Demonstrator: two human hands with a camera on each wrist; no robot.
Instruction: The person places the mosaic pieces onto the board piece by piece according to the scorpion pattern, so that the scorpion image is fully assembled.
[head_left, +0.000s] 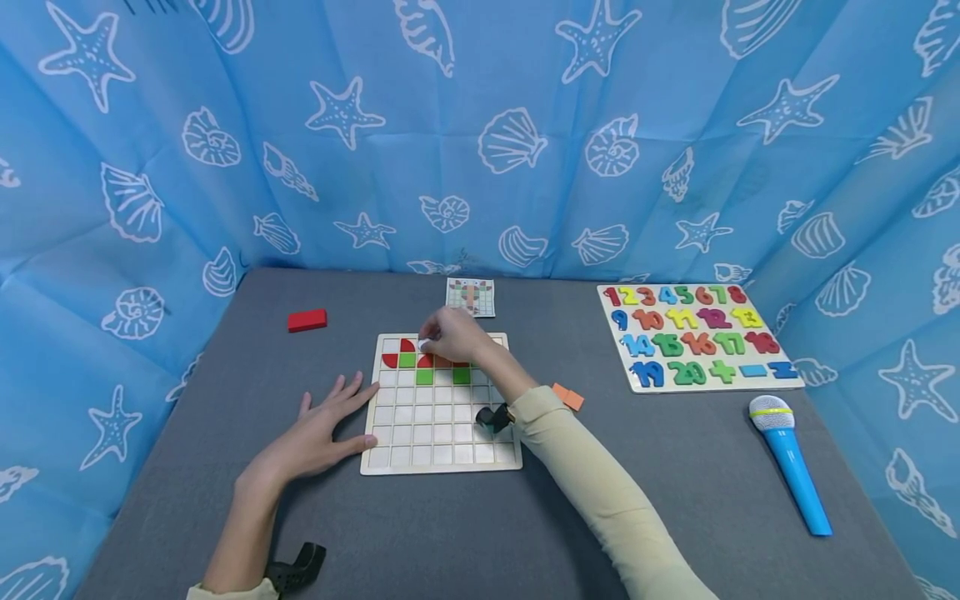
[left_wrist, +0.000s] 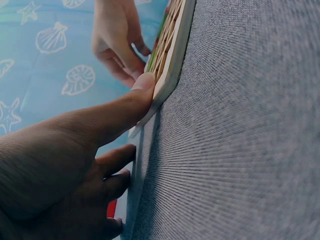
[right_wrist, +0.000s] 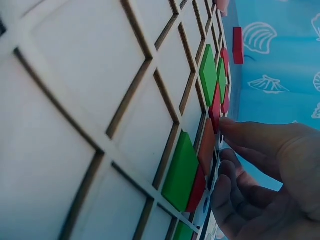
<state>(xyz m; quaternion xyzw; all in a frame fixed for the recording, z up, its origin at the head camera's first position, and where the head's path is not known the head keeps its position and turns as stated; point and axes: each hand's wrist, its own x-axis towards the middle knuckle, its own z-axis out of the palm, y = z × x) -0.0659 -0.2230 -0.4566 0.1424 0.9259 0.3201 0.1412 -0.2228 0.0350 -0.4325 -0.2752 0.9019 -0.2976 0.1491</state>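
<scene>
A white grid board (head_left: 412, 457) with square cells lies on the table. Along its far rows sit red quarter-round tiles (head_left: 390, 360), green square tiles (head_left: 424, 377) and an orange-brown tile (right_wrist: 206, 145). Over the far row, my right hand (head_left: 454, 335) pinches a small white piece (head_left: 424, 343) between thumb and fingers; its exact shape is hidden. My left hand (head_left: 318, 437) is spread at the board's left side, its thumb touching the edge and its other fingers reaching toward the upper left corner.
Behind the board lies a pattern card (head_left: 480, 293). A red block (head_left: 307, 320) is at the far left. Two orange tiles (head_left: 567, 397) lie right of the board, with a number puzzle (head_left: 693, 337) and a blue toy microphone (head_left: 791, 467) farther right. A blue curtain (head_left: 450, 167) surrounds the table.
</scene>
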